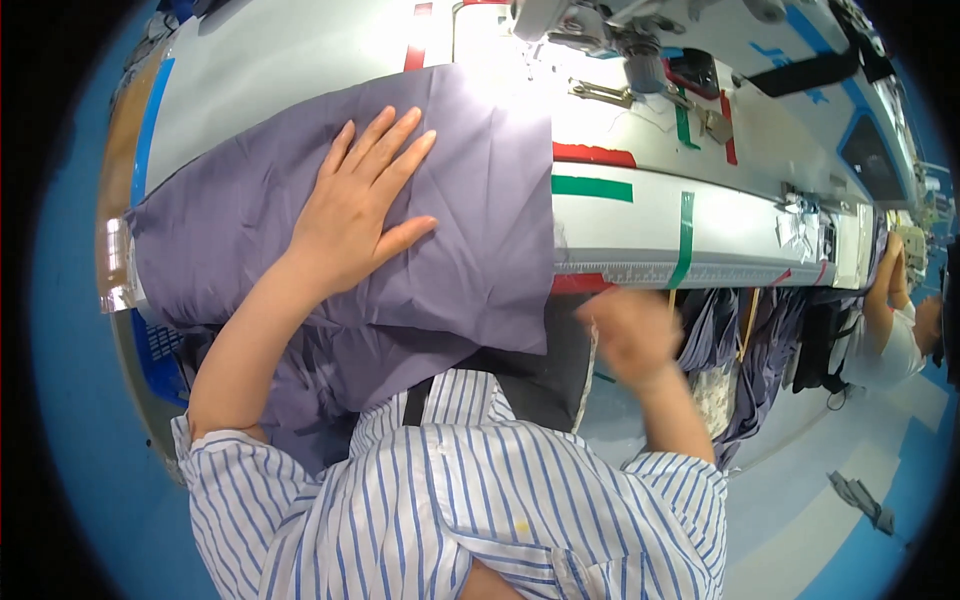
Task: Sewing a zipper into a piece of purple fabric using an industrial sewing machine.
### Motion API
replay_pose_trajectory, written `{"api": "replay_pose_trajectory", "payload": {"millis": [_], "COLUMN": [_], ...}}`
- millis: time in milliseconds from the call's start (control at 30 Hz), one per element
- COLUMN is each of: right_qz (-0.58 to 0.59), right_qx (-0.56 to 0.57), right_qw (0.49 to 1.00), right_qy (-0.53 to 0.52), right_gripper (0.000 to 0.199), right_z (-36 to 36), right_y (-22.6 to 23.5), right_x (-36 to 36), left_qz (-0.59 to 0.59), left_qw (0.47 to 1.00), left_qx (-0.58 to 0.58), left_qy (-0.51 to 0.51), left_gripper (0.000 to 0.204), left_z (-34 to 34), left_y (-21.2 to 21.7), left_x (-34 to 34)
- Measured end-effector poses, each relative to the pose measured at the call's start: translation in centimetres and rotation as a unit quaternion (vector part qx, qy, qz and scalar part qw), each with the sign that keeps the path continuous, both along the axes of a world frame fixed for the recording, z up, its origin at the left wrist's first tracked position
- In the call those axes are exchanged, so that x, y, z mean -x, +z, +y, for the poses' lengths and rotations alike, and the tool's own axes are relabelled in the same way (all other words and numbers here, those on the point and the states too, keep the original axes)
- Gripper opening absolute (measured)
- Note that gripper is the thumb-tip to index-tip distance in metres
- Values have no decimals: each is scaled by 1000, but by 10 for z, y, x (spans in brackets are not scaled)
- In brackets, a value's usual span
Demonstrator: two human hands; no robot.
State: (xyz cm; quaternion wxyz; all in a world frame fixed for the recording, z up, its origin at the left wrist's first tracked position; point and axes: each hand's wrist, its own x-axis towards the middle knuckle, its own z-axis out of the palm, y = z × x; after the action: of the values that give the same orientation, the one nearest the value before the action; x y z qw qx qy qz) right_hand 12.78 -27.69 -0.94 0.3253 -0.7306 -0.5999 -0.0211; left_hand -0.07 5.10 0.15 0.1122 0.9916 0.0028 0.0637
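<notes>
A piece of purple fabric (pixel 490 230) lies wrinkled across the left half of the white sewing table (pixel 240 60) and hangs over its front edge toward my lap. My left hand (pixel 350 215) rests flat on it, palm down and fingers spread. Off the fabric's right side, just in front of the table edge, is my right hand (pixel 632 335). Motion smears its fingers, so whether they hold anything cannot be made out. A ruler strip (pixel 650 274) runs along the table edge near that hand.
The sewing machine head (pixel 640 65) is at the back, with metal thread snips (pixel 600 93) below it. Purple garments (pixel 765 370) hang at the right, before another person (pixel 885 345) at work. A blue basket (pixel 160 355) stands at the left.
</notes>
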Motion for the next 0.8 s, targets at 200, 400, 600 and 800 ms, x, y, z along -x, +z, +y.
{"api": "replay_pose_trajectory", "payload": {"millis": [200, 400, 600, 800], "right_qz": [549, 514, 220, 250], "right_qx": [81, 83, 88, -4], "right_qw": [817, 848, 969, 968], "right_qy": [-154, 101, 65, 18], "right_gripper": [23, 30, 35, 29], "right_z": [30, 33, 29, 28], "right_y": [-40, -28, -52, -24], "right_x": [60, 124, 163, 129], "left_qz": [-12, -115, -6, 80], "left_qw": [998, 990, 988, 914], "left_qx": [-40, -83, 154, 360], "left_qy": [-37, -27, 31, 168], "left_gripper": [70, 54, 29, 17], "left_z": [10, -19, -144, -131], "left_y": [-12, 31, 21, 5], "left_x": [-5, 2, 59, 79]}}
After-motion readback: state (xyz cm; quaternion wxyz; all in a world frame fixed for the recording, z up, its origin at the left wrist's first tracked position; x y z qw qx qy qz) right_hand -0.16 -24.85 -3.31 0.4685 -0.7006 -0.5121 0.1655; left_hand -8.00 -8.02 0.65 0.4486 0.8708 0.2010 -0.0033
